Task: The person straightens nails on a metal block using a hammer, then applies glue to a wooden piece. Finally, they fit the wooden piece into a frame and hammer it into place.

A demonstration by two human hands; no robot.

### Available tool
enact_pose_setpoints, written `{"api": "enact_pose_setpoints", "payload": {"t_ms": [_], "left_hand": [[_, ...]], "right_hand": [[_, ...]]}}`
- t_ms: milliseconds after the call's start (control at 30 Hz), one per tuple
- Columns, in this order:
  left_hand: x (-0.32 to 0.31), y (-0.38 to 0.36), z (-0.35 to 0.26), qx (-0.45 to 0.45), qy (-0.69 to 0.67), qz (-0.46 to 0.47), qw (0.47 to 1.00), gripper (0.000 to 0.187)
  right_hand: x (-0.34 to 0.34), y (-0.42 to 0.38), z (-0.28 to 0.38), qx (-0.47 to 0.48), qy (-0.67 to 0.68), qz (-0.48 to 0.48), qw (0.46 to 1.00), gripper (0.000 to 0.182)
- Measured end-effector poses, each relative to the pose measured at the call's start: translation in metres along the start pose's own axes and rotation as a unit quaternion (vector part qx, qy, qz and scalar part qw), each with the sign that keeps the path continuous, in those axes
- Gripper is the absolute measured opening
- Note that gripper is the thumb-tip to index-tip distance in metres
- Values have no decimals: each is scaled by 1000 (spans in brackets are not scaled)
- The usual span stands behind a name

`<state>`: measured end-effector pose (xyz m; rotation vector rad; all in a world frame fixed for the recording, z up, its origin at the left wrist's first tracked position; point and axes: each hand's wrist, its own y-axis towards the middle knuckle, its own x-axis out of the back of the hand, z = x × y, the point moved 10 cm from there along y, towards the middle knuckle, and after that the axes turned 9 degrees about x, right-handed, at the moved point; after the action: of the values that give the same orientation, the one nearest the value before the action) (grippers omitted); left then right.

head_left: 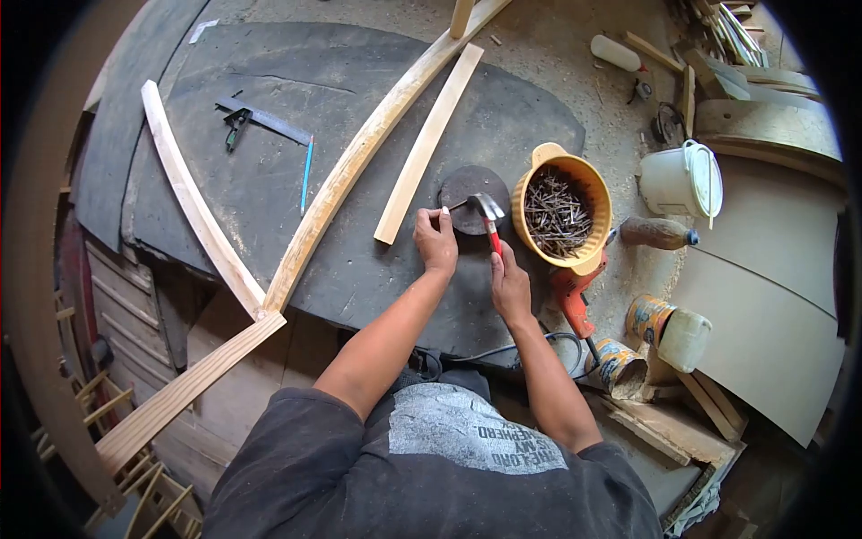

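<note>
My left hand (435, 241) pinches a nail (459, 205) between thumb and finger, at the near left edge of a round dark metal disc (469, 182). In my right hand (511, 286) is a claw hammer (495, 238), gripped by its red handle. The hammer's head overlaps the disc in this view, right beside the nail. Close on the right stands a yellow two-handled bowl (542, 154) full of loose nails (558, 212). A straight wooden strip (431, 144) lies on the dark work surface (350, 260) beyond my left hand.
Curved wooden pieces (359, 148) meet a straight board (193, 386) at the left. A combination square (269, 121) and a blue pencil (307, 175) lie between them. An orange power drill (573, 301), a bottle (658, 232) and a white bucket (669, 180) are at the right.
</note>
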<state>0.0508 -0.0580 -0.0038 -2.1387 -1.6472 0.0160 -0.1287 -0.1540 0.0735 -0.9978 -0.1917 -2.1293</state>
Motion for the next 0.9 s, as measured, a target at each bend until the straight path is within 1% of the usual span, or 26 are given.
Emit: {"api": "enact_pose_setpoints", "payload": {"t_ms": [67, 100, 133, 167, 200, 267, 300, 333, 367, 400, 433, 467, 500, 533, 567, 600, 633, 667, 733, 767, 800, 833, 867, 900], "left_hand": [[-5, 8, 10, 10, -4, 3, 1000, 21], [-2, 8, 7, -23, 10, -9, 1000, 21], [-2, 8, 3, -56, 24, -19, 998, 21], [-4, 10, 5, -57, 23, -19, 998, 21], [-4, 11, 5, -53, 19, -18, 998, 21], [0, 7, 7, -48, 19, -12, 999, 22], [-2, 8, 8, -8, 18, 8, 1000, 23], [-3, 9, 8, 31, 17, 27, 999, 24], [0, 7, 3, 42, 25, 37, 998, 19], [4, 9, -4, 37, 23, 36, 998, 19], [10, 8, -16, -1, -25, 43, 999, 16], [16, 8, -29, -38, -75, 50, 995, 14], [21, 6, -45, -83, -46, 66, 993, 9], [28, 7, -52, -83, -45, 66, 993, 9], [28, -2, -82, -213, 19, 81, 973, 8], [23, -18, -106, -340, 81, 94, 932, 9], [20, -26, -116, -385, 63, 128, 912, 12], [20, -25, -118, -387, 63, 130, 911, 12], [4, -36, -121, -426, 94, 197, 878, 16], [2, -38, -119, -426, 94, 199, 878, 16], [-4, -25, -103, -334, 96, 214, 913, 22], [-8, -12, -86, -238, 98, 227, 939, 28], [-9, -12, -83, -239, 99, 227, 939, 28], [-14, -8, -74, -182, 82, 255, 946, 33]], "right_hand": [[12, 3, 10, -11, 23, 0, 1000, 35], [12, 1, 13, -11, 25, -1, 1000, 35], [21, -3, 29, 57, 58, -65, 995, 35], [33, -6, 43, 126, 90, -128, 980, 34], [30, -5, 40, 127, 90, -128, 980, 34], [24, -9, 36, 160, 63, -148, 974, 34], [4, -2, 10, 31, 27, -43, 998, 34], [8, -2, 7, 32, 27, -49, 998, 34], [12, -4, 3, 28, 41, -61, 997, 34], [16, -6, 0, 23, 55, -71, 996, 33], [23, -12, 4, 41, 83, -99, 991, 34], [25, -18, 0, 41, 84, -102, 990, 34], [24, -25, -11, 16, 96, -99, 990, 34], [22, -32, -19, -9, 110, -96, 989, 34], [21, -38, -20, -10, 110, -97, 989, 34], [20, -43, -24, -32, 123, -97, 987, 35], [19, -49, -28, -54, 136, -98, 984, 35], [15, -52, -32, -54, 136, -100, 984, 35], [27, -58, -19, 24, 86, -187, 978, 32], [28, -63, -16, 50, 72, -187, 978, 30], [30, -67, -15, 50, 72, -187, 978, 30], [23, -67, -18, 36, 150, -157, 976, 33], [16, -67, -19, 22, 227, -126, 966, 37], [6, -73, -12, -104, 302, -52, 946, 39]]}}
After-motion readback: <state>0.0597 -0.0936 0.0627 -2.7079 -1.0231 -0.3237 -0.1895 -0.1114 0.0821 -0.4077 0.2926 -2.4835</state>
